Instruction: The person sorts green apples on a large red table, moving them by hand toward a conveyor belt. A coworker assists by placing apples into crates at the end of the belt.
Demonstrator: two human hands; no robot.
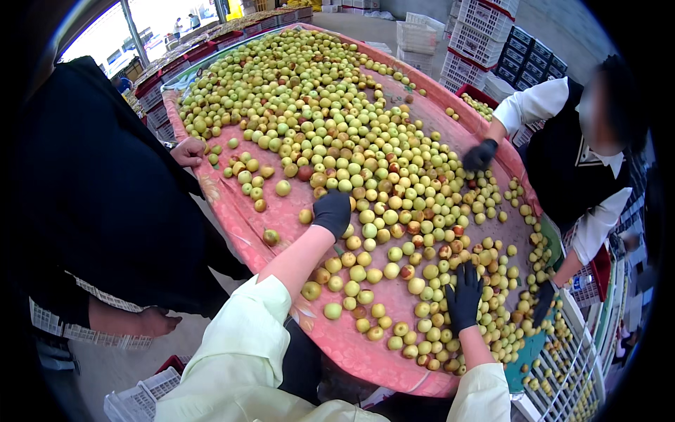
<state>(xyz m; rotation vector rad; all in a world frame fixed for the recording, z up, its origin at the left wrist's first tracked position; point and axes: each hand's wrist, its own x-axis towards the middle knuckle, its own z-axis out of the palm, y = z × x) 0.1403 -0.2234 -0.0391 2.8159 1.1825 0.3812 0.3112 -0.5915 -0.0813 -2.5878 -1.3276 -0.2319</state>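
My left hand (332,212), in a black glove, reaches over the near left part of a table lined with pink cloth (348,345). Its fingers are bent at the edge of a mass of small round green-yellow fruit (358,158), some with brown-red patches; what lies under them is hidden. My right hand (465,296), gloved the same way, rests on fruit nearer the table's right end with its fingers spread. Loose fruit lies around both hands, and a single fruit (271,237) sits apart on the cloth to the left.
A person in a black vest (559,142) works at the right with two black-gloved hands. Another person in dark clothing (121,200) stands at the left, one bare hand on the rim. A metal roller rack (559,364) adjoins the right end. Plastic crates (477,39) are stacked behind.
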